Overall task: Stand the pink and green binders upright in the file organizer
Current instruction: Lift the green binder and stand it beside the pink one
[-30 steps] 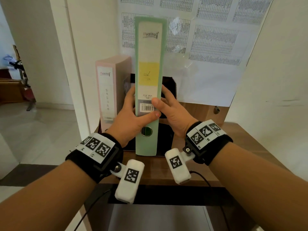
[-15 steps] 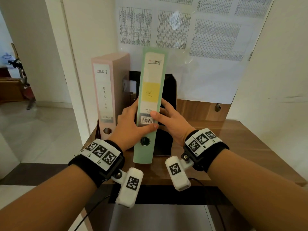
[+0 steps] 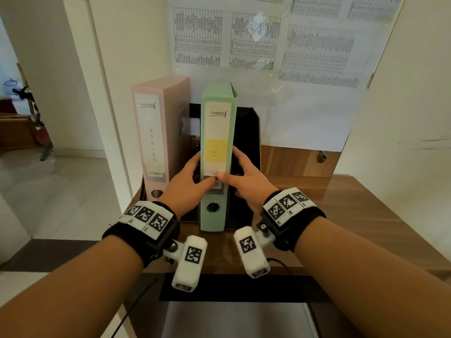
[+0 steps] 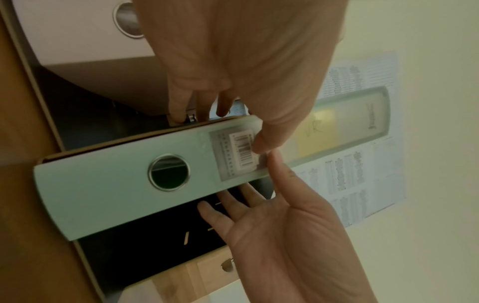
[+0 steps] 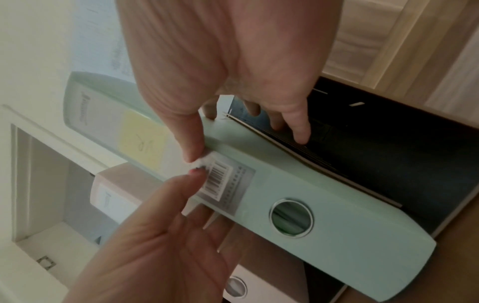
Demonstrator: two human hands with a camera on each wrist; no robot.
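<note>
Two hands, left hand (image 3: 186, 184) and right hand (image 3: 246, 180), grip a mint-green cardboard lever-arch binder (image 3: 216, 132) with yellow spine label, fingers (image 4: 228, 207) curled round both sides.

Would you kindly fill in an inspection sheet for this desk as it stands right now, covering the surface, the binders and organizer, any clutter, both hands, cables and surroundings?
Surface: wooden desk, glossy.
Job's things: pink binder upright in the left slot of the black file organizer; green binder upright in the slot beside it, spine facing out.
Clutter: nothing seen.
Hands: left hand and right hand grip the green binder from either side, thumbs on its spine near the barcode label.
Cables: a black cable runs from the right wrist camera; another hangs below the left wrist.
Surroundings: printed tables on the wall behind; tiled floor to the left.
</note>
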